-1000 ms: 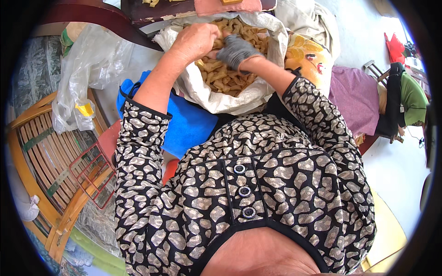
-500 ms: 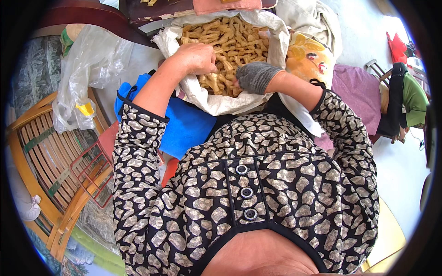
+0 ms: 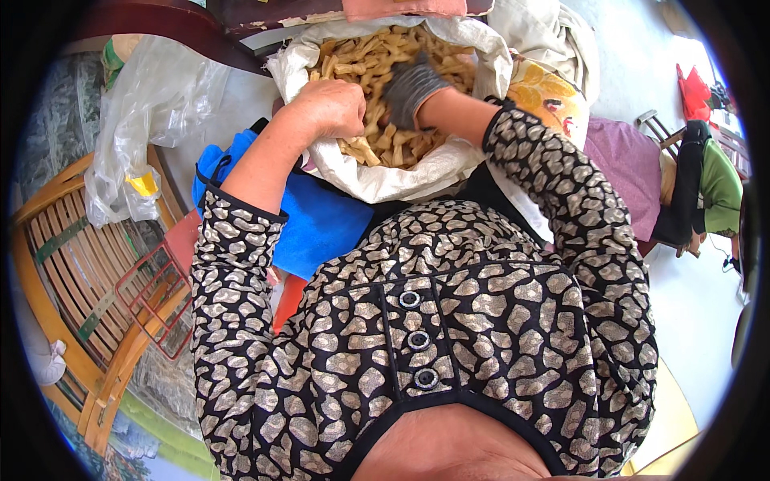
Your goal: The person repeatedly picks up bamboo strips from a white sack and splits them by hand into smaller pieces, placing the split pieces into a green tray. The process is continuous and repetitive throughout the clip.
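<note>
A white woven sack (image 3: 401, 183) stands open in front of me, its rim rolled outward. Inside lie many tan, knotted, bone-shaped pieces (image 3: 353, 60) that look like rawhide chews. My bare left hand (image 3: 333, 108) is over the sack's left side, fingers curled closed; whatever they hold is hidden under the hand. My right hand (image 3: 411, 94), in a grey glove, reaches into the middle of the pile. Motion smears its fingers, so I cannot see if it grips a piece.
Blue cloth (image 3: 321, 228) lies left of my lap. Farther left are a clear plastic bag (image 3: 152, 104), a slatted wooden chair (image 3: 72, 256) and a red wire rack (image 3: 156, 309). A dark red wooden edge (image 3: 152, 28) is behind; a purple cloth (image 3: 622, 172) is at right.
My right hand has moved left and farther into the pile from the sack's near right side. My left hand has shifted slightly left and down, still curled.
</note>
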A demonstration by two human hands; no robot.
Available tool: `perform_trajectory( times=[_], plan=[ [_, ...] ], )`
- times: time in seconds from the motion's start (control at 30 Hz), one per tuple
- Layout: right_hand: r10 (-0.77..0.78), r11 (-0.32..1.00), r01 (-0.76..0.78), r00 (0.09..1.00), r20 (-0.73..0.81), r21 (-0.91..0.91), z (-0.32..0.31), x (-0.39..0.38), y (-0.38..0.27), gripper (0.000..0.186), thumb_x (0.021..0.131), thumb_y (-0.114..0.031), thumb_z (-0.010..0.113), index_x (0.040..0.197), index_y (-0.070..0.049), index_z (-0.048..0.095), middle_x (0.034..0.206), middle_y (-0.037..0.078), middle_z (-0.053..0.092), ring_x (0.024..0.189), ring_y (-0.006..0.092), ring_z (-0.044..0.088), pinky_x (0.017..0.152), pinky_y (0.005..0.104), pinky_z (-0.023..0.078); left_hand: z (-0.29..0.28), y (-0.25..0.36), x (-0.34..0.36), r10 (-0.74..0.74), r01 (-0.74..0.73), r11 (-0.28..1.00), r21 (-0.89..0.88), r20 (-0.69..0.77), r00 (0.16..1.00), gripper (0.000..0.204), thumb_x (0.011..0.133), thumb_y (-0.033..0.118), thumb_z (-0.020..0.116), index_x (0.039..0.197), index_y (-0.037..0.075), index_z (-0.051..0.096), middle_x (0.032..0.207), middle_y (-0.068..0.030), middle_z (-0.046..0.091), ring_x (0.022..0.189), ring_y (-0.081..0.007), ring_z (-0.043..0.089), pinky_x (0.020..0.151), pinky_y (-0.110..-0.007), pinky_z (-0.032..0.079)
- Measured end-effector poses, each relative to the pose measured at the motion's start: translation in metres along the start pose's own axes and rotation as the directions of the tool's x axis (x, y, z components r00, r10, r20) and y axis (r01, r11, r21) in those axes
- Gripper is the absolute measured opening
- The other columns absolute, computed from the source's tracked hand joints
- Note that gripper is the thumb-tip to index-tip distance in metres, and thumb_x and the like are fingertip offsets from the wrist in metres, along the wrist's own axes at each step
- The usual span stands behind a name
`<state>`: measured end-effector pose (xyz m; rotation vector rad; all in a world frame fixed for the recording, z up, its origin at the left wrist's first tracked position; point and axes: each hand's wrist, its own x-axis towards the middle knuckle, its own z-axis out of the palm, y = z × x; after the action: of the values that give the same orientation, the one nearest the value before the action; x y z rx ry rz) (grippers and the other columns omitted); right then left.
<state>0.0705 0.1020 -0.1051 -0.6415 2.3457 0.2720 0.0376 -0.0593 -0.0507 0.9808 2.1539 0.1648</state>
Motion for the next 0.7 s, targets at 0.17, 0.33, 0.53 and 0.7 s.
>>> perform_trajectory(
  times=[0.17, 0.33, 0.53, 0.7],
  plan=[
    [0.156, 0.980, -0.146, 0.986, 0.062, -0.136, 0.017, -0.026, 0.054, 0.041, 0.074, -0.042, 0.056, 0.085, -0.005, 0.070, 0.091, 0.014, 0.065, 0.091, 0.0292, 0.060, 0.082, 0.0425, 0.045, -0.009, 0.007, -0.009, -0.058, 0.056, 0.998, 0.026, 0.093, 0.994, 0.021, 0.065, 0.016, 0.056, 0.081, 0.013, 0.070, 0.084, -0.0088, 0.067, 0.084, -0.0257, 0.062, 0.074, -0.034, 0.049],
    [0.181, 0.959, -0.155, 0.979, 0.094, -0.237, -0.003, -0.066, 0.050, 0.044, 0.075, -0.043, 0.056, 0.102, -0.010, 0.066, 0.120, 0.010, 0.054, 0.121, 0.0270, 0.039, 0.103, 0.0479, 0.021, 0.005, -0.003, -0.010, -0.002, 0.001, 1.000, -0.022, -0.026, 1.000, 0.015, 0.064, 0.019, 0.058, 0.071, 0.010, 0.068, 0.072, -0.0103, 0.065, 0.072, -0.0270, 0.062, 0.066, -0.036, 0.048],
    [-0.079, 0.978, 0.045, 0.984, -0.161, -0.205, -0.026, -0.073, 0.013, 0.040, 0.082, -0.035, 0.051, 0.117, -0.018, 0.057, 0.126, 0.006, 0.050, 0.122, 0.0243, 0.040, 0.102, 0.0474, 0.024, 0.006, -0.001, -0.007, 0.041, -0.040, 0.999, 0.023, -0.025, 0.999, 0.017, 0.064, 0.018, 0.057, 0.073, 0.008, 0.067, 0.073, -0.0111, 0.065, 0.073, -0.0278, 0.062, 0.065, -0.037, 0.048],
    [-0.404, 0.904, 0.405, 0.914, 0.035, -0.139, -0.012, -0.037, -0.020, 0.045, 0.078, -0.038, 0.057, 0.119, -0.021, 0.055, 0.136, 0.002, 0.041, 0.132, 0.0215, 0.027, 0.109, 0.0468, 0.013, 0.002, 0.003, -0.008, 0.012, -0.012, 1.000, 0.009, 0.018, 1.000, 0.015, 0.065, 0.018, 0.057, 0.072, 0.009, 0.067, 0.074, -0.0108, 0.065, 0.075, -0.0275, 0.062, 0.066, -0.037, 0.048]
  ],
)
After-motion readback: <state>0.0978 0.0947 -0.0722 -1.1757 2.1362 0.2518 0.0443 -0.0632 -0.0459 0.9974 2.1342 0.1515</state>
